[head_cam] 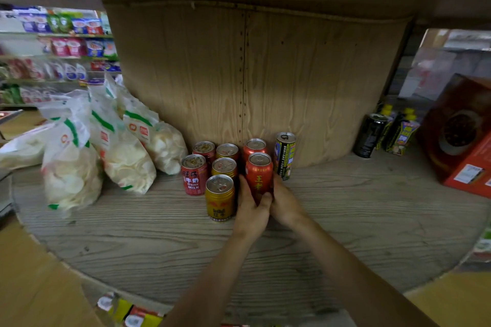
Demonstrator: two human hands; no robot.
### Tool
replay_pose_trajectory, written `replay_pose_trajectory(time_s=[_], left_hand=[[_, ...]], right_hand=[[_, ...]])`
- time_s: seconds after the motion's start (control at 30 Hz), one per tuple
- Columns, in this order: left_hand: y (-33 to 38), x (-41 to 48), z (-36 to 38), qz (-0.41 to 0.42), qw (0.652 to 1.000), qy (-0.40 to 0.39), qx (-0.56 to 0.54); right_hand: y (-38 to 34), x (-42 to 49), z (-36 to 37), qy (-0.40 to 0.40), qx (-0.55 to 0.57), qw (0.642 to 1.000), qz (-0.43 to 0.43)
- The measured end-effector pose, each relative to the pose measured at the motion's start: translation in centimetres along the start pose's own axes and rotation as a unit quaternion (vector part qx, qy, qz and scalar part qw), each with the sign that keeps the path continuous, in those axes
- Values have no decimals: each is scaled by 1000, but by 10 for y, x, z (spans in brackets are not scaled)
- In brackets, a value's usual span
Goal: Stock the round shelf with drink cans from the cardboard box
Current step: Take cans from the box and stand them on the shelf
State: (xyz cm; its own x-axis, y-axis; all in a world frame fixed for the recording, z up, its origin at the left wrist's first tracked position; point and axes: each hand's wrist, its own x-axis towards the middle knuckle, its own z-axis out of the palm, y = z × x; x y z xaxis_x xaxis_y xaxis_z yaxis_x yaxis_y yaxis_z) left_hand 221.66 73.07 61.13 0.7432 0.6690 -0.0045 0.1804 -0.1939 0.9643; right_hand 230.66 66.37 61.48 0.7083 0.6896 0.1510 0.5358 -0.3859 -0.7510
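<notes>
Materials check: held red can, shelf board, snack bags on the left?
The red can looks like metal: silvery pull-tab lid, glossy printed wall. The shelf board is wood or wood-look laminate, matte, with grey grain. The snack bags look like thin clear plastic film: crinkled, contents showing through.

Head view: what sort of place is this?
Probably a small grocery shop: aisle shelves full of packets behind, snack bags and drink cans on the round shelf, where the left hand and right hand hold a red can.

Red can [259, 174], gold can [220, 198], wood-grain shelf [345, 207]
</notes>
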Motion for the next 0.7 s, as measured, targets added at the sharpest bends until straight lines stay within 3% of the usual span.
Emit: replay_pose_trajectory(time_s=[0.3, 0.43, 0.7], left_hand=[[-12, -57, -16, 59, 994, -42, 82], [-16, -80, -7, 122, 978, -71, 156], [0, -144, 56, 250, 935, -163, 193]], right_hand=[[-3, -70, -17, 4, -115, 993, 14], [10, -117, -30, 35, -174, 984, 10], [41, -227, -68, 116, -229, 966, 24]])
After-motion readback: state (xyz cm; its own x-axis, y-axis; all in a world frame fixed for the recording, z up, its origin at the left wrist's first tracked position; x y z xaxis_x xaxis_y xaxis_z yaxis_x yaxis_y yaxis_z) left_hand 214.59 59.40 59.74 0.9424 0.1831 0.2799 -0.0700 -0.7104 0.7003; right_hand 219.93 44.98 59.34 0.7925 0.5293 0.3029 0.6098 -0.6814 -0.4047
